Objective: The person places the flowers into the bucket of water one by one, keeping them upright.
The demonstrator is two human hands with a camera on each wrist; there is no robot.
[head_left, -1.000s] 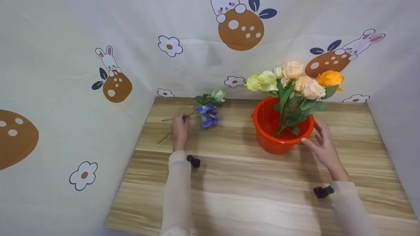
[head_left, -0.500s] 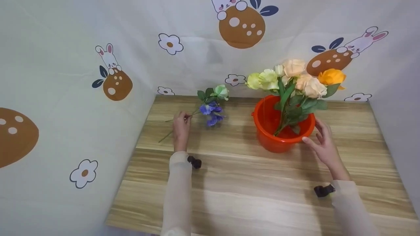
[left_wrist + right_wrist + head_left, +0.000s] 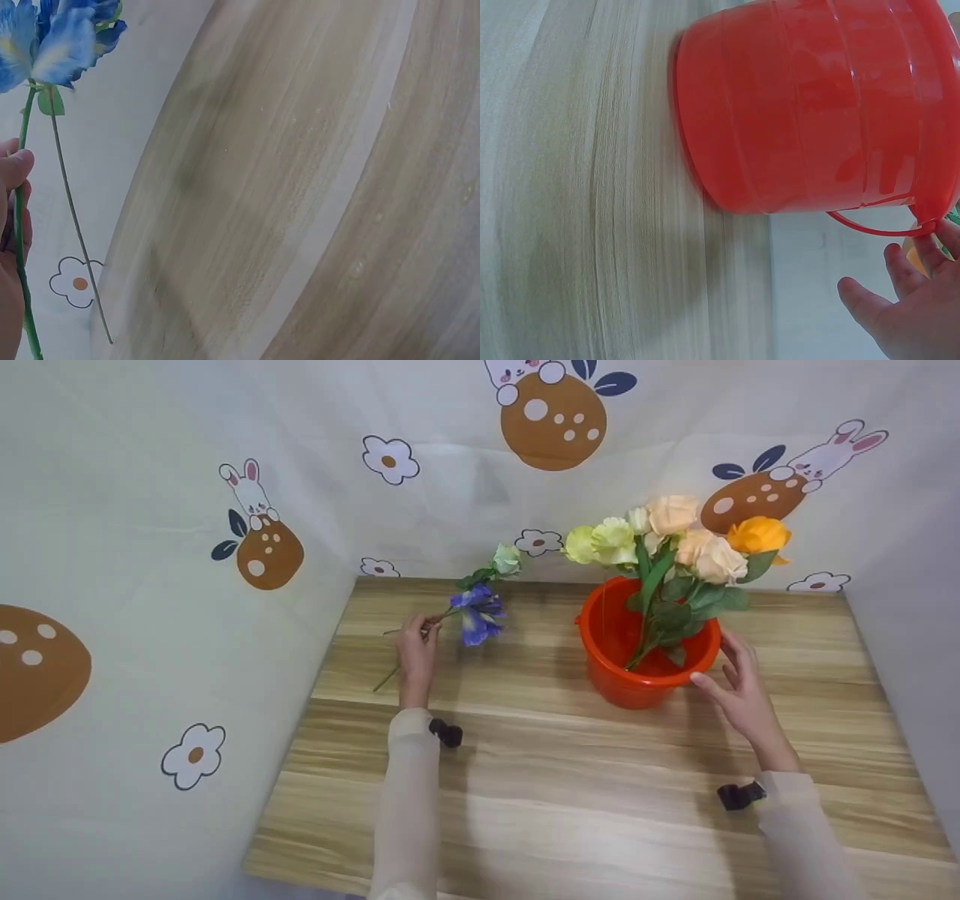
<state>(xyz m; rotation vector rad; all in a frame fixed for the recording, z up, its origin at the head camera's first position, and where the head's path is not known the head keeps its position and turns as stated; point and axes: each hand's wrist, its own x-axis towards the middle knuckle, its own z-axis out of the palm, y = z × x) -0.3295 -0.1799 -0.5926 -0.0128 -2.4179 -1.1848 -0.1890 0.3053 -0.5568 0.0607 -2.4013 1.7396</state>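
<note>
My left hand, at the left of the table, pinches the green stem of a blue-purple artificial iris. Just behind that bloom is a pale green rose with dark leaves. A second thin stem runs beside the gripped one in the left wrist view. On the right, an upright red bucket holds several artificial flowers: peach roses, yellow-green blooms and an orange one. My right hand touches the bucket's rim with spread fingers, near the handle joint.
The wood-grain table runs back to a white cloth printed with rabbits and flowers. More cloth stands along the left and right sides. Black wrist cameras sit at both cuffs.
The iris has turned in my left hand. Its bloom and the pale green rose have shifted slightly up and right, and the stem ends slightly right. The right hand and bucket stay put.
</note>
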